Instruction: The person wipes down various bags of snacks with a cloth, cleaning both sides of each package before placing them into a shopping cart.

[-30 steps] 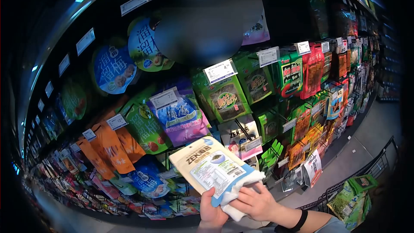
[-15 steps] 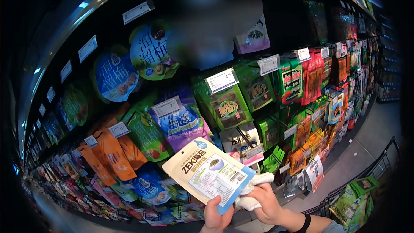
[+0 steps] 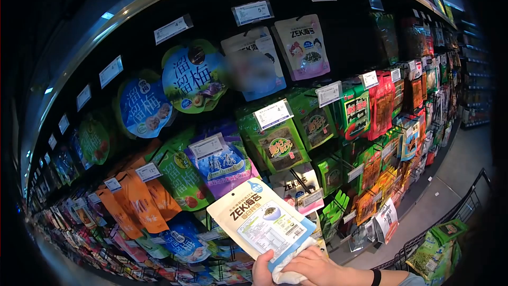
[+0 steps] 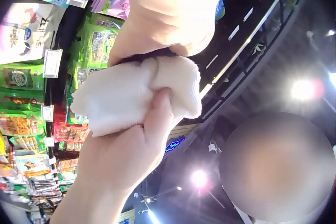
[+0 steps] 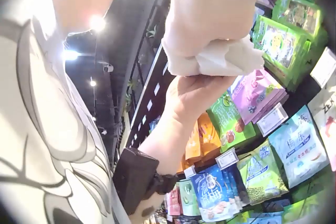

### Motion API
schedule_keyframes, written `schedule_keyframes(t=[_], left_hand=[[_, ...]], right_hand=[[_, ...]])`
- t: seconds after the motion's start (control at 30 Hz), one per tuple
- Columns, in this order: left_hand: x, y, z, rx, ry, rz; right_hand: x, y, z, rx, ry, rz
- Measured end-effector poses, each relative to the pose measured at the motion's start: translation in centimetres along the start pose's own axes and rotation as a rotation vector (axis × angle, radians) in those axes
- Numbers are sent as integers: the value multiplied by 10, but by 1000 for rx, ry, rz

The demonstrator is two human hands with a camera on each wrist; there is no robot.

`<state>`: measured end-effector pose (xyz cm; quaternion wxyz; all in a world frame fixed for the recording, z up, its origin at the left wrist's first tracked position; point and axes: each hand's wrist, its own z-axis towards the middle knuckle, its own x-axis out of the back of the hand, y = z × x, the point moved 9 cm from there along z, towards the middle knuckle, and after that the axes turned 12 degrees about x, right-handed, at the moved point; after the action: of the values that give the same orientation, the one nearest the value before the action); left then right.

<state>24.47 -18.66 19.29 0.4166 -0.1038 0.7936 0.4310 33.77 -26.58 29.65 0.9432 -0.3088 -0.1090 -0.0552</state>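
A cream and blue ZEK pouch [image 3: 264, 220] is tilted in front of the shelf, its printed side facing up. My left hand [image 3: 263, 270] grips its lower edge, thumb on the front. At the pouch's lower right corner, my right hand [image 3: 316, 267] holds a folded white cloth [image 3: 291, 266] against it. The left wrist view shows the cloth [image 4: 118, 98] under the thumb of my right hand [image 4: 128, 153], just below my left hand [image 4: 168, 8]. Both hands meet around the cloth [image 5: 226, 58] in the right wrist view, where the pouch is hidden.
Shelves of hanging snack packets stretch across the view, with green packets [image 3: 283, 145], orange packets [image 3: 143, 201] and price tags [image 3: 272, 114]. At the lower right stands a black wire cart [image 3: 407, 249] holding green packages [image 3: 431, 257].
Both hands and the pouch sit lower in the head view, as do the shelf goods. My right hand and the cloth have come closer to my left hand, along the pouch's bottom edge.
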Motion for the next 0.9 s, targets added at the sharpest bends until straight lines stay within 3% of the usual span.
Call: schedule_keyframes(t=[0.03,0.17,0.23,0.27,0.33,0.37,0.4,0.47,0.53,0.6,0.67,0.73,0.83,0.9], left_hand=[[-1,-1,0,2,0,-1],[4,5,2,-103,16,19],[-3,10,0,-104,-23,20],[-3,10,-2,-77,11,-7],[-1,11,-4,-49,47,-36],[3,14,-4,-74,37,-68],[7,17,-5,-99,27,-101],[18,20,-6,-86,-15,-41],[25,21,0,-72,-57,18],[14,9,4,51,-231,94],[14,9,-1,58,-188,172],[19,4,-5,70,-140,246],[12,-4,-1,126,-565,42],[6,0,-9,97,-508,96]], right_hand=[[-9,-19,1,291,-188,-527],[-15,18,-19,210,-229,-598],[0,56,-29,-121,92,-15],[6,55,-36,-123,91,-15],[9,12,-15,14,-319,-730],[22,-1,-6,87,-208,-722],[26,7,-14,86,-212,-720],[72,32,-43,-125,208,-640],[90,34,-43,-350,325,-452],[93,33,-38,-358,344,-407],[84,39,-35,-366,299,-272],[68,51,-42,-539,196,-109],[50,53,-45,-530,187,119],[47,53,-47,-577,232,281]])
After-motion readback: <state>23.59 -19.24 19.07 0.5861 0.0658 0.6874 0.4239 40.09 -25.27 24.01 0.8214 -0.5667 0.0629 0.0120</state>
